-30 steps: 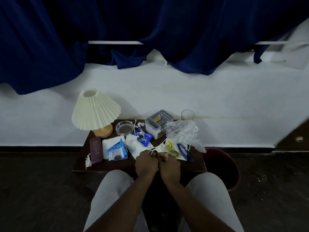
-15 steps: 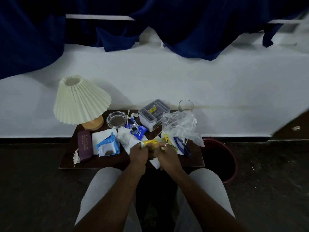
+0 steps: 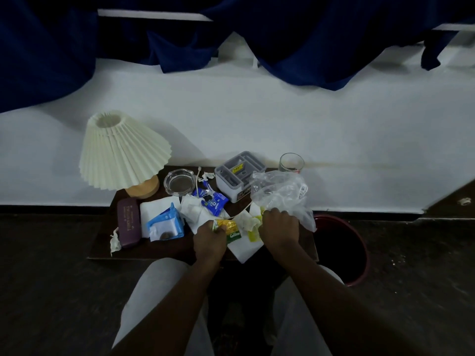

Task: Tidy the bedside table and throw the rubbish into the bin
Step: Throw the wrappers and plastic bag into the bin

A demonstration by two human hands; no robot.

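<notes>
Just below the middle of the frame, the left hand (image 3: 209, 241) was curled tight around a yellow and green wrapper (image 3: 228, 228) at the front of the bedside table (image 3: 102, 242). To its right, the right hand (image 3: 279, 228) was closed on the lower edge of a clear plastic bag (image 3: 279, 191), knuckles up. White tissue (image 3: 244, 246) lay between the two hands. The dark red bin (image 3: 359, 263) stood on the floor at the table's right end, just beside the right forearm.

bedside table (image 3: 102, 249) | on it: lamp (image 3: 123, 152), ashtray (image 3: 179, 181), purple case (image 3: 128, 222), grey organiser (image 3: 239, 174), wrappers (image 3: 210, 200)
</notes>
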